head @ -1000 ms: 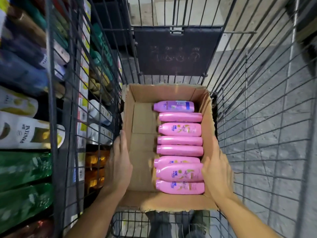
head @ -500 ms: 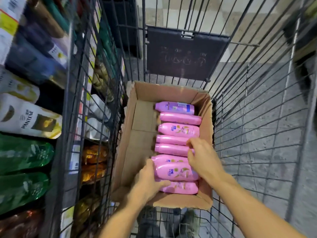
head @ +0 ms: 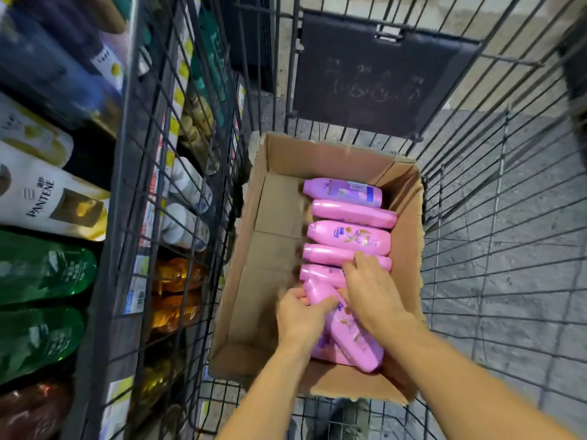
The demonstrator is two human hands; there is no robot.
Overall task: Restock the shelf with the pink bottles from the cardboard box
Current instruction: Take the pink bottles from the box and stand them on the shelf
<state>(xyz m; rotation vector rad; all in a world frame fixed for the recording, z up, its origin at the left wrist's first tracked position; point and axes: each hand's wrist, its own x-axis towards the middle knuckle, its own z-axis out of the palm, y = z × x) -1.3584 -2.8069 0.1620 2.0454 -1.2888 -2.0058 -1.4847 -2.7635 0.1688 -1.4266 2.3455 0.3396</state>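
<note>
An open cardboard box (head: 273, 214) sits inside a wire cart and holds several pink bottles (head: 349, 238) lying in a row along its right side. My left hand (head: 300, 315) grips the neck end of one pink bottle (head: 355, 341), which is tilted up and slanted across the others. My right hand (head: 371, 290) lies over the same bottle's upper part and the bottles beside it, fingers reaching toward the far ones; whether it grips any bottle is hidden.
The wire cart (head: 476, 217) walls surround the box on all sides. Through the left wall a shelf (head: 139, 236) shows white Pantene bottles (head: 47, 198), green bottles (head: 44, 274) and amber bottles (head: 174, 277). A dark board (head: 378, 74) hangs on the cart's far end.
Both hands left the box's sides and went in among the bottles. My left hand has taken hold of a near bottle and tipped it up out of the row.
</note>
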